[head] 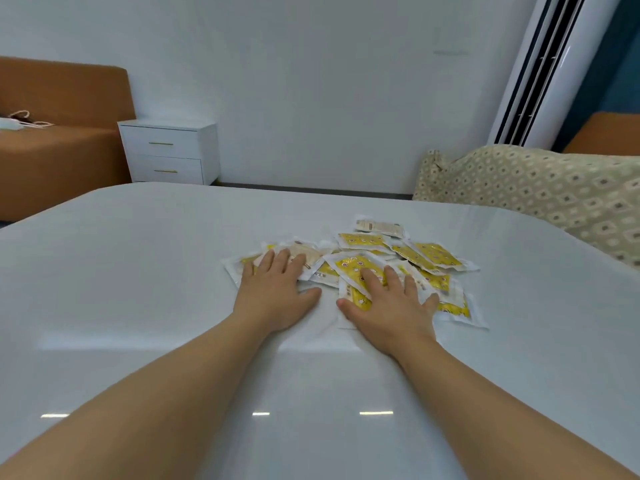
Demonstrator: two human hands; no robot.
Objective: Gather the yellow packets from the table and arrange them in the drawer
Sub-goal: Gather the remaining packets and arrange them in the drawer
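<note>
Two bare forearms, bare left hand (273,292), bare right hand (391,306).

**A:** Packet count?
**B:** Can't tell. The yellow packets (367,263) overlap in a heap. The left hand (273,299) covers the ones at the left end, and the right hand (391,313) lies flat over the near middle. The print is too small to read.
**A:** Storage?
**B:** The base of the white nightstand (169,152) is hidden behind the far rim of the table (138,271).
**A:** Frame cutoffs?
**B:** The orange sofa (59,147) is clipped at the left edge, and the bits lying on it are too small to identify. The standing air conditioner (540,71) is clipped at the top, the patterned fabric (540,188) at the right. Both forearms run off the bottom.
</note>
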